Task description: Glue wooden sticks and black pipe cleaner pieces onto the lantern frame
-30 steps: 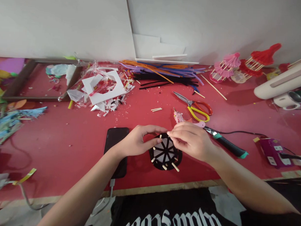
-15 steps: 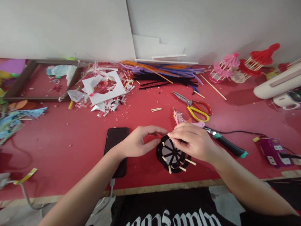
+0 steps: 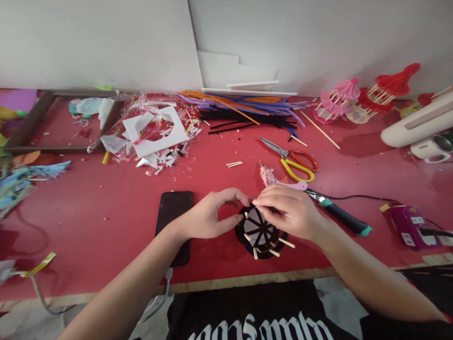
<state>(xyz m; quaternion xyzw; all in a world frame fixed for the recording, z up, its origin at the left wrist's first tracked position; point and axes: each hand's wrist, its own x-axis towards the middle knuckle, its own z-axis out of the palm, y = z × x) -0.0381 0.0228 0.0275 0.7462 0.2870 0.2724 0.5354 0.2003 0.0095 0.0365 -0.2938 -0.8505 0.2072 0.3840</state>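
A round black frame [image 3: 262, 235] with spokes over a grey disc lies near the table's front edge. Several short pale wooden sticks [image 3: 286, 243] stand up from its rim. My left hand [image 3: 210, 214] curves around the far left of the rim, its thumb and fingertips against the edge by one stick. Over the far right side, my right hand [image 3: 290, 209] has thumb and forefinger pinched together at the rim; whatever lies between them is hidden. Just beyond that hand lies a pink glue gun [image 3: 267, 175], partly covered by it.
Scissors [image 3: 291, 160] and a cutter knife [image 3: 340, 213] lie to the right. A phone [image 3: 174, 218] rests left of the frame. Pipe cleaners [image 3: 243, 110], plastic scraps [image 3: 149, 132] and small pink and red carousel-like models [image 3: 338, 99] line the back. A purple power strip [image 3: 410, 226] sits at right.
My left fingertips have bent in closer to the rim, and the thumb has shifted slightly towards the stick. My right hand keeps its pinch at nearly the same spot.
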